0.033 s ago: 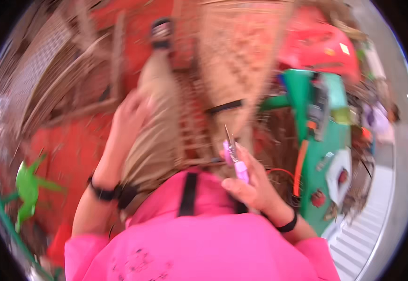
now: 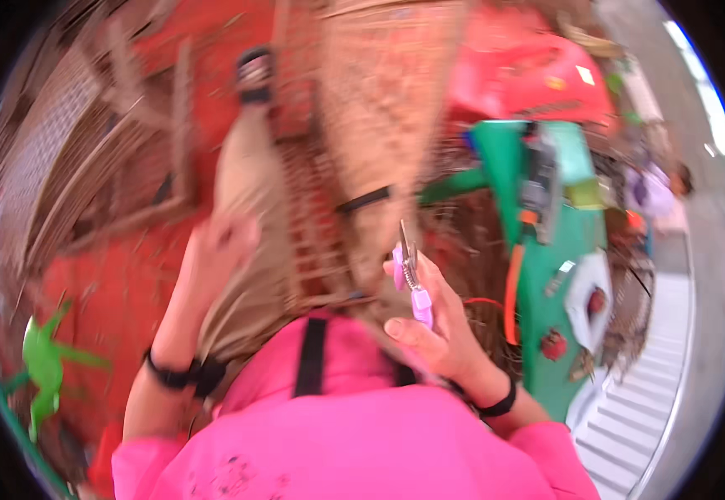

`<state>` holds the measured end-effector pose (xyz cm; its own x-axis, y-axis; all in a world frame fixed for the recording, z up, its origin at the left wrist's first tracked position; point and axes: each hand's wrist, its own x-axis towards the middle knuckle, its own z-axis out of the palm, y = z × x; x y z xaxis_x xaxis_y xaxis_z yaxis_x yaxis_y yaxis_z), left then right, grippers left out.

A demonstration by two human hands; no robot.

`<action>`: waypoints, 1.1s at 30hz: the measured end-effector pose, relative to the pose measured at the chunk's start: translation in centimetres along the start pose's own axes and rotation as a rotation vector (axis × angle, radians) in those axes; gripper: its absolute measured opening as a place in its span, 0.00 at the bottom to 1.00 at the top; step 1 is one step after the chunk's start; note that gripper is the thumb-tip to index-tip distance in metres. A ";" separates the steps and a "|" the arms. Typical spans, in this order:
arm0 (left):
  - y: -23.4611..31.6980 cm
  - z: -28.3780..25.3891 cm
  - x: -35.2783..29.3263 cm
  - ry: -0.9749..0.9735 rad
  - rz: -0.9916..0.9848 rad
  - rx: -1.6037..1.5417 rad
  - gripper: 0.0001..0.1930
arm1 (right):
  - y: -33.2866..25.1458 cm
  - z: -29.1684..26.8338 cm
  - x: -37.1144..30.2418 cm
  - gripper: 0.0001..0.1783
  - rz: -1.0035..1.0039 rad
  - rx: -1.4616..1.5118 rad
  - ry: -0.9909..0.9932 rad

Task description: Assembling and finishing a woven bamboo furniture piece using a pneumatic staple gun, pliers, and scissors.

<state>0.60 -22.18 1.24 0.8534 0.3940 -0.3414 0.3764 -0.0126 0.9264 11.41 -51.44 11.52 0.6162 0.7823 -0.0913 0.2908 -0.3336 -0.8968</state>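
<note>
My right hand (image 2: 441,321) holds purple-handled spring snips (image 2: 412,279), their slim metal tips pointing away from me. The thumb is off to the side and the fingers are behind the handles. My left hand (image 2: 222,246) is above my left thigh, its fingers smeared by motion, and I see nothing in it. A tan woven piece (image 2: 379,100) slants across the space in front of me with a dark strip (image 2: 364,198) lying on it. Beside my left leg (image 2: 250,183) stands a brown lattice frame (image 2: 308,221).
On the right is a green surface (image 2: 566,308) with a grey-and-orange tool (image 2: 539,183), a white piece (image 2: 583,292) and small red items. A red bag (image 2: 520,79) lies beyond it. At left are a wooden frame (image 2: 183,125), woven pieces (image 2: 46,142) and a bright green object (image 2: 43,354).
The whole view has shifted, so the surroundings sit further left. My left hand has dropped lower along the thigh. The right hand still holds the snips.
</note>
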 end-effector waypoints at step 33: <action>2.3 4.8 -3.2 -0.035 0.232 0.182 0.04 | 18.0 -23.8 -8.2 0.20 1.112 -1.094 0.727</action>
<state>0.45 -27.94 3.72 0.9349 0.3294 -0.1324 0.2259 -0.2640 0.9377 29.03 -76.36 6.45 0.9414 -0.3317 0.0607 -0.3372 -0.9254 0.1732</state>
